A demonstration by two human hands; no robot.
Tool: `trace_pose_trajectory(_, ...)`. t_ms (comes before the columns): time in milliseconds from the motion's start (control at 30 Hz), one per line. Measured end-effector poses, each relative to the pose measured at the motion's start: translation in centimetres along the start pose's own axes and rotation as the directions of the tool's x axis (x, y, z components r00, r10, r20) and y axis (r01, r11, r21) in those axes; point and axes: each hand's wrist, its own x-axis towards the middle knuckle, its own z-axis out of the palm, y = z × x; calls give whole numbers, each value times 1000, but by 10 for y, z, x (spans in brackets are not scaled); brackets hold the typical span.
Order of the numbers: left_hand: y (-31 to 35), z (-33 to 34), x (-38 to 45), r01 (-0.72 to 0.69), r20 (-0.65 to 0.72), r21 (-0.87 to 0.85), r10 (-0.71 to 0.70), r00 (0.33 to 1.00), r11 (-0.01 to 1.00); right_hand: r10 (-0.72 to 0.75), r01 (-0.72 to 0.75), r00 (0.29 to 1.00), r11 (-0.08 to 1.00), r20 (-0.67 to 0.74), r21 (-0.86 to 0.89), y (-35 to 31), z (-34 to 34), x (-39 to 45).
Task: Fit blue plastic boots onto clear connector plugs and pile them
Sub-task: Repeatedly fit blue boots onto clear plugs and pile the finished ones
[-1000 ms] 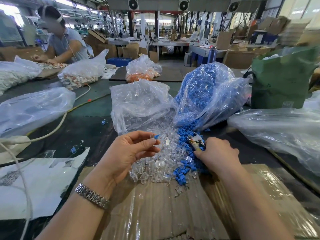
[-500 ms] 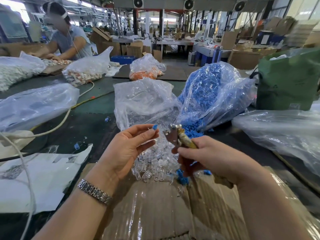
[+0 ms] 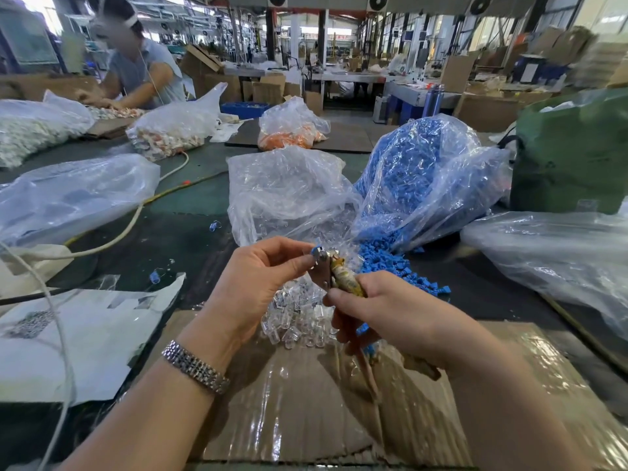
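Note:
My left hand (image 3: 261,277) pinches a small blue boot (image 3: 313,250) between thumb and fingertips, above the table. My right hand (image 3: 384,311) grips a plier-like tool (image 3: 334,271) with yellowish wrapped handles; its metal head touches the blue boot. Below my hands lies a pile of clear connector plugs (image 3: 299,317) on taped cardboard (image 3: 306,402). Loose blue boots (image 3: 390,266) spill from a clear bag of blue boots (image 3: 424,178). A second clear bag (image 3: 289,192) holding plugs stands behind the pile.
Plastic bags lie at the left (image 3: 71,195) and right (image 3: 557,256). A green bag (image 3: 574,151) stands at the far right. White paper (image 3: 78,331) and a cable (image 3: 112,236) lie on the left. Another person (image 3: 139,69) works at the far left.
My right hand lifted the tool from the blue pile up to my left hand. The tool's head now meets the blue boot held in my left fingers.

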Motion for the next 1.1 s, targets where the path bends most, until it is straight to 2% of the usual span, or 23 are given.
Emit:
trace_pose_trajectory(200, -4, -3, 0, -33, -15, 111, 35, 999, 993, 36, -42, 998, 995, -59, -89, 0, 9, 6)
trace_pose_trajectory(300, -2, -5, 1, -43, -33, 151, 48, 998, 988, 39, -41, 997, 999, -60, -34, 0, 10, 8)
trace_pose_trajectory(400, 2, -19, 5, -56, -163, 270, 103, 981, 961, 61, -60, 997, 998, -54, 18, 3, -2, 6)
trace_pose_trajectory(467, 2, -39, 9, 22, -333, 517, 178, 926, 856, 57, -59, 983, 998, -172, -6, 9, -17, 4)
trace_pose_trajectory(533, 2, -57, 10, 195, -451, 725, 241, 859, 660, 42, -90, 934, 989, -355, -119, 18, -32, 5)
trace_pose_trajectory(567, 0, -61, 11, 257, -461, 780, 246, 853, 571, 34, -141, 901, 966, -433, -218, 22, -38, 6)
trace_pose_trajectory(600, 0, -63, 11, 283, -447, 812, 231, 864, 510, 32, -213, 872, 923, -488, -319, 28, -43, 8)
trace_pose_trajectory(667, -2, -61, 12, 267, -381, 848, 177, 908, 457, 73, -366, 833, 816, -548, -447, 38, -49, 13)
trace_pose_trajectory(800, -10, -57, 13, 236, -274, 913, 73, 959, 332, 180, -526, 791, 688, -585, -500, 51, -46, 24)
trace_pose_trajectory(900, -17, -52, 13, 200, -235, 914, 57, 970, 352, 189, -550, 776, 669, -601, -500, 54, -43, 29)
trace_pose_trajectory(1000, -20, -47, 13, 162, -212, 917, 103, 972, 364, 191, -561, 776, 644, -601, -520, 56, -39, 31)
trace_pose_trajectory(1067, -18, -46, 13, 166, -248, 884, 136, 959, 437, 180, -560, 780, 630, -599, -538, 55, -36, 31)
trace_pose_trajectory(1100, -16, -46, 13, 168, -271, 839, 129, 954, 517, 174, -556, 782, 629, -599, -543, 54, -35, 32)
